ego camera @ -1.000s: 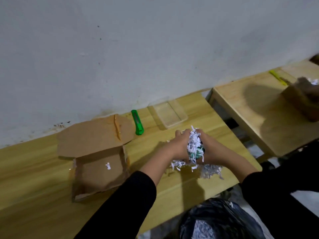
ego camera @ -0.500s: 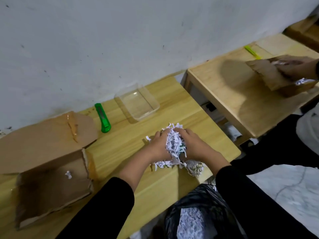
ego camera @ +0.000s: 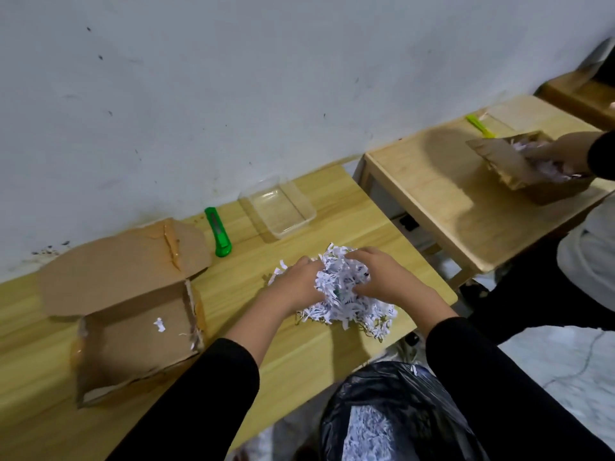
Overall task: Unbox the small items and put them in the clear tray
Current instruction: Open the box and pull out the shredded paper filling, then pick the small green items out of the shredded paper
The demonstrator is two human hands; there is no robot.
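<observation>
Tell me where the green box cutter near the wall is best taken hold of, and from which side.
Pinch the green box cutter across its two long sides at mid-body, coming straight down from above. It lies flat on the table, long and narrow, its near end close to the cardboard flap, so the middle leaves more room.

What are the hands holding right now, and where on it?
Both grip the shredded paper clump: left hand on its left side, right hand on its right. Anything wrapped inside is hidden.
</observation>
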